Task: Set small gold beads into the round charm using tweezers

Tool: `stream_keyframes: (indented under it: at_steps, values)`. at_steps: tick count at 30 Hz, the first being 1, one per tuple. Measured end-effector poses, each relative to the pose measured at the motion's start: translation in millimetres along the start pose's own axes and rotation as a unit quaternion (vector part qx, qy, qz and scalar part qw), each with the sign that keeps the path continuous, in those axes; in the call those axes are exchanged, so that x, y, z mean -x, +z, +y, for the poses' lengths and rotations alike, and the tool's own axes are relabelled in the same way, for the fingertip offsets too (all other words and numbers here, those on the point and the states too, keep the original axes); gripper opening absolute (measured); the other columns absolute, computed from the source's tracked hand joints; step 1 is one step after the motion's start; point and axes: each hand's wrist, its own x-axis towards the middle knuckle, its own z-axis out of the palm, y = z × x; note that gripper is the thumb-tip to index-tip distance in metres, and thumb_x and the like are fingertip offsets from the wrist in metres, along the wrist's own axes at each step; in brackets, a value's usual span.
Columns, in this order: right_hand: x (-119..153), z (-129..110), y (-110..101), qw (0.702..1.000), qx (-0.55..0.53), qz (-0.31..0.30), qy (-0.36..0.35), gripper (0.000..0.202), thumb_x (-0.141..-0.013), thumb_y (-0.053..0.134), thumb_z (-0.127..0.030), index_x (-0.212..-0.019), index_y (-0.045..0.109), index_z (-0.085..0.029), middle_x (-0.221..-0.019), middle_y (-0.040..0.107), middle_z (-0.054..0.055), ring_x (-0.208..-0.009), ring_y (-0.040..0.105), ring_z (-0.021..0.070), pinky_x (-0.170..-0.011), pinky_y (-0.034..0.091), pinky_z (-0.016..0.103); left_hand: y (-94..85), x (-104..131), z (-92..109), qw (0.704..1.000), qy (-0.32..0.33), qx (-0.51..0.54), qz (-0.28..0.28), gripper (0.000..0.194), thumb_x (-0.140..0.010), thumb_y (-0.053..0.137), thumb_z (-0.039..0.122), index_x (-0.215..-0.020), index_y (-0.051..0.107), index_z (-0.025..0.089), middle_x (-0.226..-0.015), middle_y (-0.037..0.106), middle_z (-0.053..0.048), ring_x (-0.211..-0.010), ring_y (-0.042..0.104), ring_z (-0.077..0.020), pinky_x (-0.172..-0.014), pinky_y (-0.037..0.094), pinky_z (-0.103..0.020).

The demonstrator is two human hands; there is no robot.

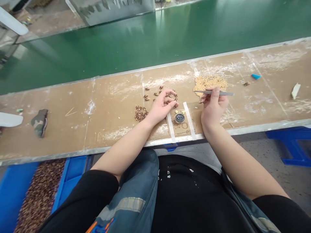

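Along the near edge of the brown work surface (116, 106), a small round cup (179, 118) with dark contents sits between two strips of white tape (189, 121), a few yellow bits (183, 112) lying just beyond it. To the cup's left, the person's left hand (165, 105) hangs with curled fingers over a scatter of small dark brown pieces (146, 97); thumb and fingertips come near each other, but whether they pinch anything cannot be told. A denser heap of dark bits (140, 113) lies just beside that wrist, on the side toward the surface's left edge.

On the other side of the cup, the right hand (215, 105) pinches metal tweezers (205, 92) between thumb and fingers. They lie nearly level, tip pointing left, across the near side of a spread of yellow grains (211, 83) toward the far edge. Whether the tips grip something is too small to tell. Farther right, a blue scrap (256, 76) rests near the far edge, well apart from the hand.
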Motion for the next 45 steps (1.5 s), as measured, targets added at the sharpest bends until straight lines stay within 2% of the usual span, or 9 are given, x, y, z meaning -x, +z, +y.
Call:
stream_keyframes:
  at_steps: [4, 10, 14, 17, 21, 29, 36, 40, 45]
  values:
    - [-15.9, 0.0, -21.0, 0.999, -0.004, 0.034, -0.011, 0.047, -0.104, 0.063, -0.068, -0.097, 0.073, -0.023, -0.071, 0.065, -0.002, -0.057, 0.06, 0.0111, -0.057, 0.053, 0.028, -2.8, 0.6, 10.9, 1.0, -0.006, -0.008, 0.01, 0.023, -0.103, 0.07, 0.023, -0.126, 0.074, 0.024, -0.111, 0.084, -0.008, -0.058, 0.061, -0.0067, -0.053, 0.053, -0.023]
    - [-34.4, -24.9, -70.9, 0.996, 0.088, -0.005, -0.004, 0.045, -0.095, 0.076, -0.066, -0.101, 0.08, -0.021, -0.081, 0.079, 0.002, -0.059, 0.068, 0.013, -0.063, 0.061, 0.032, 0.7, -10.4, 32.3, 1.0, 0.006, 0.023, 0.0, 0.012, -0.102, 0.071, 0.018, -0.112, 0.078, 0.021, -0.116, 0.085, -0.008, -0.052, 0.057, -0.0036, -0.051, 0.054, -0.024]
    - [-30.0, -38.7, -104.0, 0.977, 0.204, -0.062, 0.003, 0.042, -0.094, 0.079, -0.063, -0.093, 0.082, -0.021, -0.072, 0.079, 0.002, -0.061, 0.073, 0.0163, -0.063, 0.062, 0.033, 8.8, -19.6, 19.5, 0.997, 0.01, 0.078, 0.018, 0.01, -0.103, 0.068, 0.017, -0.11, 0.074, 0.02, -0.118, 0.085, -0.009, -0.047, 0.056, -0.0021, -0.048, 0.053, -0.022]
    - [-22.0, -38.5, -116.4, 0.957, 0.279, -0.08, -0.011, 0.04, -0.096, 0.078, -0.061, -0.09, 0.081, -0.022, -0.069, 0.078, 0.002, -0.062, 0.076, 0.0189, -0.064, 0.063, 0.034, 15.2, -19.4, 4.9, 0.993, 0.014, 0.106, 0.041, 0.009, -0.103, 0.07, 0.02, -0.111, 0.074, 0.02, -0.115, 0.085, -0.008, -0.044, 0.054, -0.0015, -0.045, 0.05, -0.02]
    - [-16.8, -32.6, -115.5, 0.943, 0.313, -0.103, -0.052, 0.033, -0.099, 0.074, -0.055, -0.093, 0.082, -0.023, -0.077, 0.082, 0.005, -0.067, 0.079, 0.0212, -0.065, 0.065, 0.037, 19.1, -12.5, 0.3, 0.993, 0.021, 0.104, 0.052, 0.01, -0.099, 0.072, 0.021, -0.109, 0.076, 0.021, -0.107, 0.086, -0.007, -0.044, 0.054, -0.0028, -0.043, 0.051, -0.019]
    - [-20.3, -30.0, -107.3, 0.929, 0.335, -0.141, -0.07, 0.023, -0.102, 0.073, -0.045, -0.098, 0.083, -0.025, -0.082, 0.084, 0.004, -0.076, 0.082, 0.0223, -0.076, 0.066, 0.04, 18.3, 0.2, 16.4, 0.995, 0.072, 0.046, 0.058, 0.01, -0.099, 0.074, 0.02, -0.107, 0.079, 0.022, -0.1, 0.087, -0.005, -0.045, 0.06, -0.0051, -0.043, 0.053, -0.019]
    - [-24.8, -34.1, -95.4, 0.943, 0.325, -0.076, 0.0, 0.037, -0.104, 0.069, -0.057, -0.092, 0.081, -0.024, -0.067, 0.077, 0.001, -0.061, 0.075, 0.019, -0.065, 0.062, 0.036, 14.6, 4.4, 17.2, 0.995, 0.078, 0.041, 0.054, 0.014, -0.102, 0.074, 0.021, -0.112, 0.081, 0.027, -0.101, 0.088, -0.002, -0.046, 0.062, -0.0063, -0.042, 0.053, -0.02]
    - [-26.2, -35.4, -89.9, 0.948, 0.301, -0.088, 0.048, 0.043, -0.1, 0.073, -0.064, -0.092, 0.081, -0.023, -0.065, 0.076, 0.001, -0.058, 0.074, 0.0189, -0.06, 0.062, 0.034, 12.7, 3.0, 19.1, 0.995, 0.062, 0.058, 0.058, 0.018, -0.102, 0.073, 0.018, -0.113, 0.082, 0.03, -0.1, 0.088, -0.001, -0.045, 0.061, -0.0071, -0.041, 0.055, -0.022]
    - [-35.9, -33.2, -88.2, 0.947, 0.276, -0.116, 0.112, 0.044, -0.098, 0.074, -0.067, -0.091, 0.079, -0.024, -0.066, 0.075, 0.0, -0.056, 0.071, 0.0166, -0.062, 0.064, 0.033, 11.6, 1.9, 21.5, 0.995, 0.043, 0.058, 0.063, 0.02, -0.101, 0.074, 0.019, -0.113, 0.083, 0.033, -0.1, 0.088, -0.001, -0.043, 0.059, -0.0078, -0.037, 0.054, -0.024]
